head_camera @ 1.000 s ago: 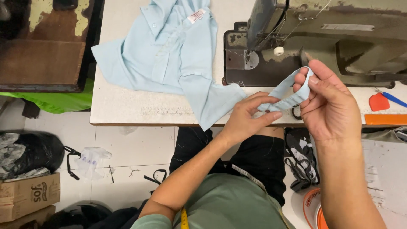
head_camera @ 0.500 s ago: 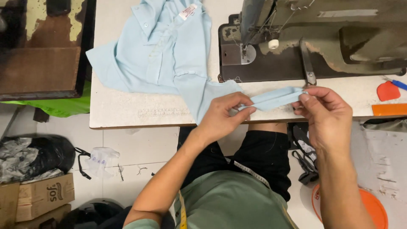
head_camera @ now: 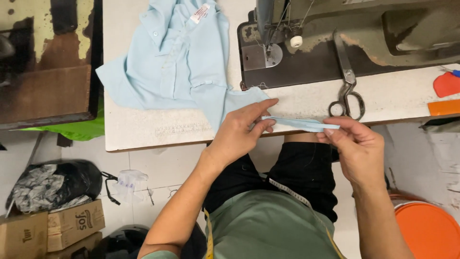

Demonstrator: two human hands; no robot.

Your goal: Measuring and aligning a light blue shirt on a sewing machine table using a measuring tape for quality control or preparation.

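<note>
A light blue shirt point(head_camera: 177, 62) lies spread on the white sewing table point(head_camera: 143, 132), its collar and label at the top. One folded strip of its fabric point(head_camera: 302, 123) stretches over the table's front edge. My left hand point(head_camera: 242, 129) pinches the strip's left end, and my right hand point(head_camera: 354, 146) pinches its right end, holding it taut and flat. A grey sewing machine point(head_camera: 345, 38) stands behind the hands, its needle and presser foot point(head_camera: 266, 50) just above my left hand.
Scissors point(head_camera: 347, 84) lie on the machine bed near my right hand. Red and orange pieces point(head_camera: 445, 91) sit at the table's right edge. A dark wooden bench point(head_camera: 45, 62) stands left. Cardboard boxes point(head_camera: 52, 225), a black bag point(head_camera: 52, 184) and an orange lid point(head_camera: 426, 230) are on the floor.
Both hands have lowered the folded strip from in front of the machine to the table's front edge and pulled it out flat between them.
</note>
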